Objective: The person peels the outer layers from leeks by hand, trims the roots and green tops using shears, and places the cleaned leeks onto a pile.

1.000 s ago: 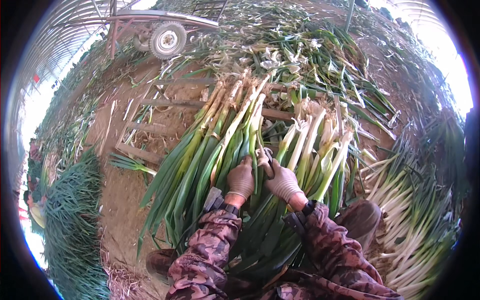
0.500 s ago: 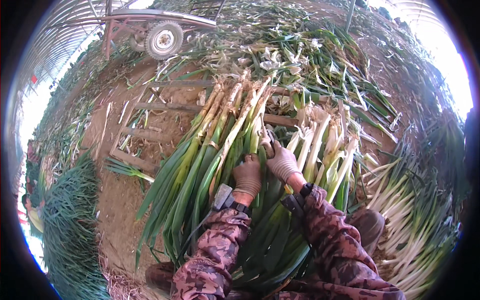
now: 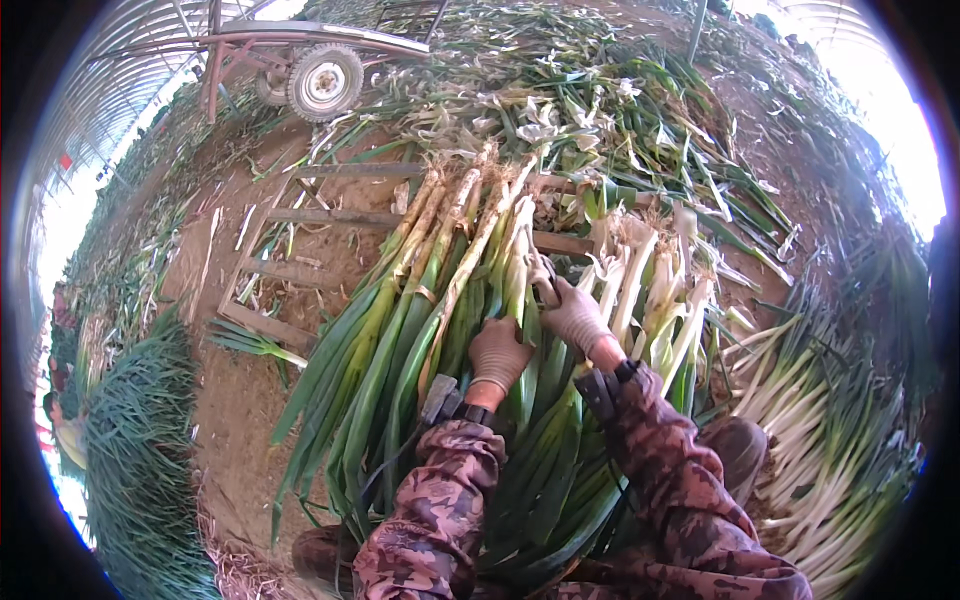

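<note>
My left hand (image 3: pixel 500 355), in a pale ribbed glove, is closed round the green part of a leek (image 3: pixel 517 262) whose white shank points away from me. Just right of that shank is my gloved right hand (image 3: pixel 577 318), its fingers closed; a narrow brownish piece with a dark edge shows at the fingertips, too small to name. Untrimmed leeks (image 3: pixel 408 255) with rooty, brown-skinned ends lie side by side to the left of the hands. On the right, paler leeks (image 3: pixel 630 285) rest with their white shanks pointing away.
A wooden slatted frame (image 3: pixel 345 217) lies on the soil under the leeks. Piles of leeks stand at left (image 3: pixel 145 450) and right (image 3: pixel 815 450). Stripped leaves (image 3: pixel 640 120) litter the ground beyond. A wheeled cart (image 3: pixel 325 82) stands far left.
My right hand has shifted slightly right and toward me. More of the white shank now shows beside it. My left hand stays round the leek, turned slightly.
</note>
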Demonstrator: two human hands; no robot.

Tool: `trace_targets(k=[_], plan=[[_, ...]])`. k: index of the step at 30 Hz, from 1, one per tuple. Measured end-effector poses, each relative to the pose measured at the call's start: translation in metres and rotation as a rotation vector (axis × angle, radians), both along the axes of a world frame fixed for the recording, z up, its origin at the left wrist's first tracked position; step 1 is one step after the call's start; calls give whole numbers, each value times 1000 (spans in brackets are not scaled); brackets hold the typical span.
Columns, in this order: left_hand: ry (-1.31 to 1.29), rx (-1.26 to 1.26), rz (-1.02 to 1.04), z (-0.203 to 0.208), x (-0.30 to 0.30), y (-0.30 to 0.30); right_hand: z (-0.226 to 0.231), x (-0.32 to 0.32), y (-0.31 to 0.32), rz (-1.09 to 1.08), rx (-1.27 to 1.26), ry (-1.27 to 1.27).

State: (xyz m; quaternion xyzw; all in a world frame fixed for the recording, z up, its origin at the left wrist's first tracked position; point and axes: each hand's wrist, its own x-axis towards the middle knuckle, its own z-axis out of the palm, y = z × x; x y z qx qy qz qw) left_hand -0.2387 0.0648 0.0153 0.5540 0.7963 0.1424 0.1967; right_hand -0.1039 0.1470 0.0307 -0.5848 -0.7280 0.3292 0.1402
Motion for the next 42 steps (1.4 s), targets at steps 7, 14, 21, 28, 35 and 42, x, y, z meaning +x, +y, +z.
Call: trace_targets(k=[7,14,21,28,35,42], plan=[[-206,8,-101,-22,-2,-23,28,50,-101,-5,-92,157],[-30,-10,-145,0,25,-53,54,94,-176,11,-239,202],[10,-19,-252,10,68,-105,48,95,-169,22,-61,272],[193,234,-115,46,-12,-68,44,49,-156,133,-180,243],[542,-37,50,11,-91,-21,57,32,-183,191,-264,270],[-281,-115,-108,62,-117,-18,74,65,-190,118,-164,347]])
